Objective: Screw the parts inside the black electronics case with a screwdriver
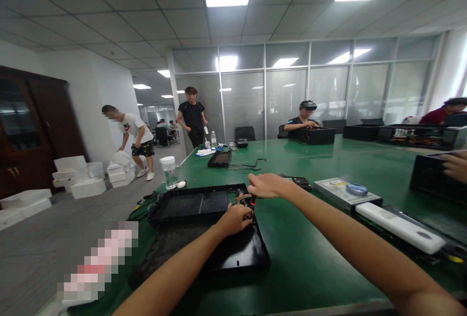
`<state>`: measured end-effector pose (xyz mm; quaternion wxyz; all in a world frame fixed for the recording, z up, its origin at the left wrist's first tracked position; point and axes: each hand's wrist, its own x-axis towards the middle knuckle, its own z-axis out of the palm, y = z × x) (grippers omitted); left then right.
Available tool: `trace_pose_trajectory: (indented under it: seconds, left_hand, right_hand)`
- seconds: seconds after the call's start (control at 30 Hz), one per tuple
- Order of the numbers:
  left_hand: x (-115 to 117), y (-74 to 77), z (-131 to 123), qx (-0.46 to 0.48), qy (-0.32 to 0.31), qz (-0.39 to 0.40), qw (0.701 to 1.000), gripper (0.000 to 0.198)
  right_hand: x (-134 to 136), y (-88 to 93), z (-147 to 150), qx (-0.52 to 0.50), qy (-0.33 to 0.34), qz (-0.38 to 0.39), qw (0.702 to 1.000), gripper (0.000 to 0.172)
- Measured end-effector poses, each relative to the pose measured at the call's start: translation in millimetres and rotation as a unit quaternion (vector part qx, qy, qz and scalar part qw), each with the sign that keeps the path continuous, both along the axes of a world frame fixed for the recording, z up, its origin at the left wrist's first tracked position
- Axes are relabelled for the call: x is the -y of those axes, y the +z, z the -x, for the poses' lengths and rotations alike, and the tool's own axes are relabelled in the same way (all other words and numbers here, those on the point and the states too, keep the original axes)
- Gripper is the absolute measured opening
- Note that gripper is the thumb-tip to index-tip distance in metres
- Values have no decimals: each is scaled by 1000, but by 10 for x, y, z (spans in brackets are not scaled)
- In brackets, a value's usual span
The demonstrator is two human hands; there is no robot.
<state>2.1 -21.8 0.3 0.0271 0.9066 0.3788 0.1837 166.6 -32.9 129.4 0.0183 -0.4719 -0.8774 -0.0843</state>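
Observation:
A black plastic case lies opened flat on the green table, its hinged-looking upper part on the far side. My right hand is closed round a black and orange screwdriver, held upright with its tip down over the case's right side. Just below it, my left hand has its fingers pinched together by the screwdriver's lower end; whatever they hold is hidden. Reddish-brown wires run beside both hands at the case's upper right corner.
A lidded clear jar stands behind the case. To the right are a metal box with a blue tape roll and a white long device. Another person's hand is at a black box. A co-worker sits across.

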Motion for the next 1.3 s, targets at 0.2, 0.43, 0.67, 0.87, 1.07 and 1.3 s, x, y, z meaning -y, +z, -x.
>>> trace_pose_trajectory:
  seconds: [0.2, 0.43, 0.67, 0.87, 1.07, 1.3]
  left_hand:
    - [-4, -18, 1, 12, -1, -5, 1000, 21]
    - [29, 2, -19, 0, 14, -7, 1000, 24]
    - [71, 58, -22, 6, 1, 14, 1000, 24]
    - [106, 54, -27, 7, 0, 6, 1000, 21]
    - [60, 7, 6, 7, -36, -40, 999, 17]
    - [16, -54, 35, -92, -120, -76, 986, 18]
  right_hand:
    - [0, 17, -38, 1, -13, -31, 999, 53]
    - [43, -39, -148, -16, 8, -22, 1000, 51]
    - [-69, -191, -290, -92, 19, -42, 995, 49]
    - [-430, -980, -747, -503, 17, 91, 860, 40]
    - [-737, -1575, -993, -852, -71, 221, 469, 24]
    - [-613, -1424, -728, -836, 17, 310, 452, 14]
